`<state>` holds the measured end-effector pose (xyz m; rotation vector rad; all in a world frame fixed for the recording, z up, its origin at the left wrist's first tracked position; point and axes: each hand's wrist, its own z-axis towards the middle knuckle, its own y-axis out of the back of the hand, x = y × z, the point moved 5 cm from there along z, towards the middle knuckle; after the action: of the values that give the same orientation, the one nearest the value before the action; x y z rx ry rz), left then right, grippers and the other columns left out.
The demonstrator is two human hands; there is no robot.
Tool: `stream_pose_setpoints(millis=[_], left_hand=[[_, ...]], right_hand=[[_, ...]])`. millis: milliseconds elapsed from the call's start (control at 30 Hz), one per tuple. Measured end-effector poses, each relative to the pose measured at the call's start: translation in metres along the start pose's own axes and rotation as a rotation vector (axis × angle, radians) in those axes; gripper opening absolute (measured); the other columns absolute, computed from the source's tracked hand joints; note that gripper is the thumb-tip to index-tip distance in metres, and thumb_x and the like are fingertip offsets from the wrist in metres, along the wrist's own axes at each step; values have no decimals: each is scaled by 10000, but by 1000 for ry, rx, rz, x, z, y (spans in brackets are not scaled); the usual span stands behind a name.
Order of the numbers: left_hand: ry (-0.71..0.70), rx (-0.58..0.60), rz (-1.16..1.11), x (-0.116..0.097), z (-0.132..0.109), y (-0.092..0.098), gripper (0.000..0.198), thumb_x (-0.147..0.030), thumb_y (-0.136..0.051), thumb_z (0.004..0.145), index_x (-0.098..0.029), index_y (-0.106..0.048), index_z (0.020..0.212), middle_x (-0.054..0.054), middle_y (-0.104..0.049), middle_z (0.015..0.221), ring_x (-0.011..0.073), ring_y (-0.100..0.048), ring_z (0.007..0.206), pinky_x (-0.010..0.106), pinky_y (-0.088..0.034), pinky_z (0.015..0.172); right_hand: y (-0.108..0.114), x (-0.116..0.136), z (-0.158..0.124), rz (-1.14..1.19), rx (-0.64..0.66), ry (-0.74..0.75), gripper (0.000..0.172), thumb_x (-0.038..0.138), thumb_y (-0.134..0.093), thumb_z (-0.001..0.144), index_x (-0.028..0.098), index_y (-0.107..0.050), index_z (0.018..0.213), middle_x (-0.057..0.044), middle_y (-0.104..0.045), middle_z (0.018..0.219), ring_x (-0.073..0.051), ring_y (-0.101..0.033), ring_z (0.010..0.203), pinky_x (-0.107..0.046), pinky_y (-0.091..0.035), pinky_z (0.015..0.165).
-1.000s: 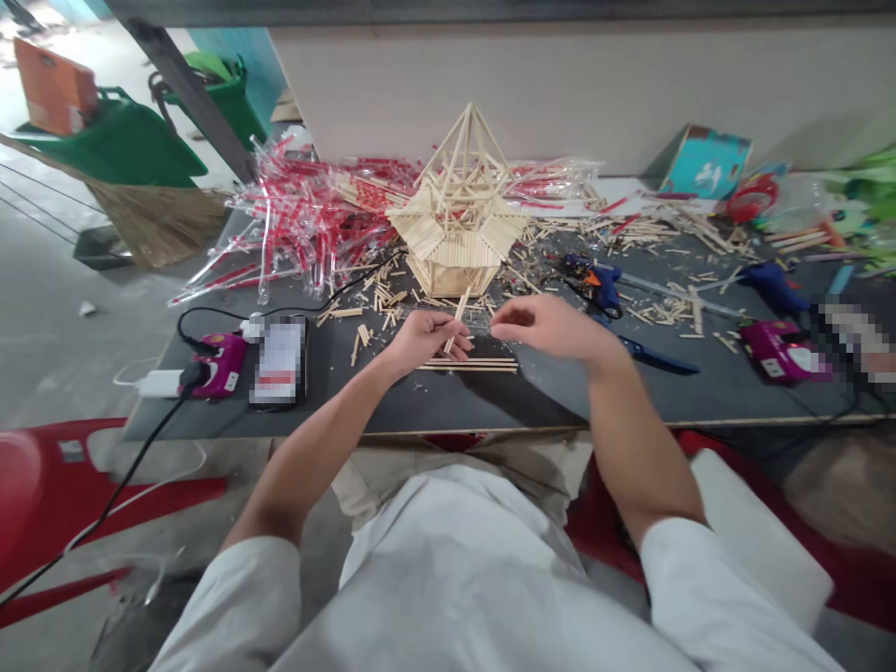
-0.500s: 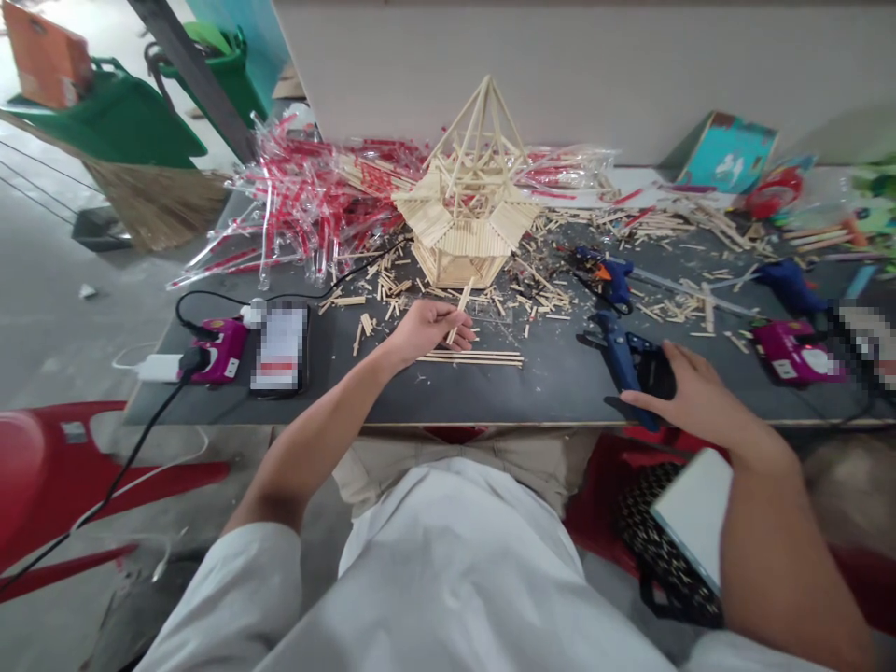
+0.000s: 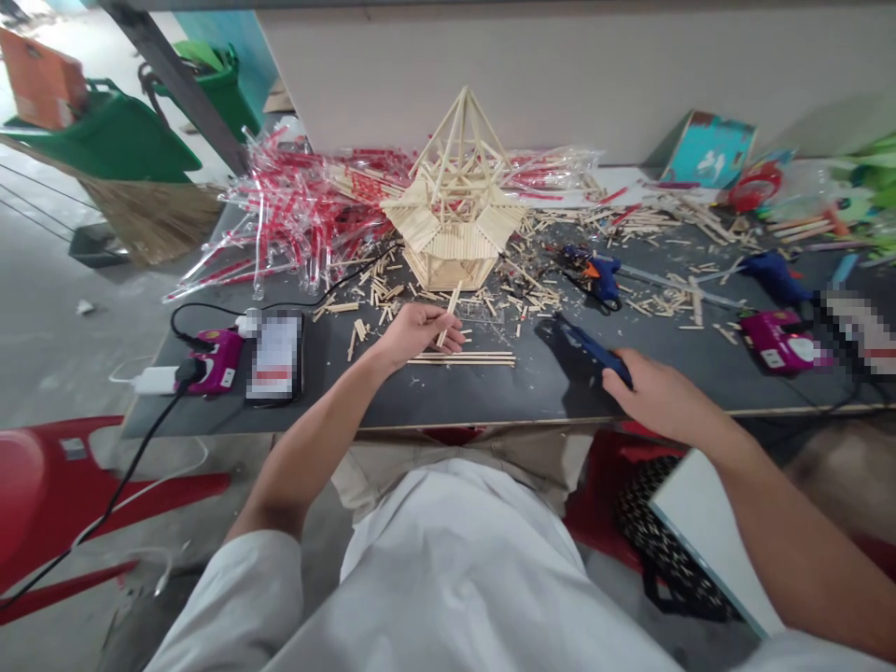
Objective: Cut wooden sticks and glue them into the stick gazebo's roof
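My left hand [image 3: 414,334] is closed in a pinch on a few short wooden sticks [image 3: 454,301], which point up and away. Just below it, several longer thin sticks [image 3: 469,357] lie side by side on the dark table. My right hand [image 3: 648,392] grips a dark blue hand tool that looks like shears [image 3: 588,343], its far end pointing left and away over the tabletop. Fingers partly cover its handles. Beyond my left hand stands a stick-built model house [image 3: 458,235] with a flared roof and an open pointed frame on top.
Red-and-clear plastic wrappers [image 3: 315,210] heap at the back left. Blue glue guns [image 3: 602,280] and cut stick scraps [image 3: 651,222] lie to the right. A phone [image 3: 275,355] rests near a purple power adapter [image 3: 218,359]; another purple adapter [image 3: 780,343] sits at right.
My right hand has lifted and turned the blue tool, bringing it left and away from the table's front edge. The left hand keeps its pinch on the short sticks. The view has shifted slightly.
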<state>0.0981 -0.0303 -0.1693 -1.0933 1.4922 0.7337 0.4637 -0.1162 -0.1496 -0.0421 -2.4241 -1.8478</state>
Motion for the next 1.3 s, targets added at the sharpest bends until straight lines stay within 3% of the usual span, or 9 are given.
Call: stream_pose_setpoints(millis=[133,300,400,933,1200,1300], left_hand=[[28,14,15,-1,-2,-1,378,-448,-789,905,-75,-727,910,142,-787,833,180,-756,659,305,-645,652],[94,72,49,2,-3,-4,372,-428,-813,883,-64,-738,896,140,-779,807,194,-763,659,289,-637,619],[117,88,61,2,-4,-4,363,-422,-807,888,-66,-735,899,130,-779,808,187,-765,665,282,-639,634],[178,184,122,-2,-12,-16,346,-420,-806,872,-81,-736,867,129,-780,784,195,-763,654,284,-627,615],[156,194,155,-2,-13,-15,369,-456,-795,871,-93,-731,855,121,-776,774,188,-755,639,292,-629,615],[158,189,153,-2,-13,-14,369,-457,-794,870,-96,-726,846,118,-775,780,185,-755,642,283,-627,609]], right_hand=[[10,38,18,305,118,44,395,600,-405,1006,251,-571,924,-68,-727,848,-256,-679,772,-338,-472,677],[26,95,29,420,240,195,415,632,-443,986,244,-569,911,-41,-698,819,-226,-624,742,-322,-441,664],[30,114,32,458,306,227,424,641,-440,994,238,-551,924,-25,-667,820,-206,-592,741,-314,-423,663],[38,137,34,408,214,277,352,546,-459,1006,228,-521,870,-33,-648,804,-185,-560,700,-301,-379,670],[17,131,38,454,157,251,591,703,-289,1030,221,-549,807,-67,-668,804,-216,-602,763,-308,-360,685],[11,129,40,493,109,261,605,695,-257,1047,224,-532,783,-58,-662,785,-209,-595,760,-309,-347,700]])
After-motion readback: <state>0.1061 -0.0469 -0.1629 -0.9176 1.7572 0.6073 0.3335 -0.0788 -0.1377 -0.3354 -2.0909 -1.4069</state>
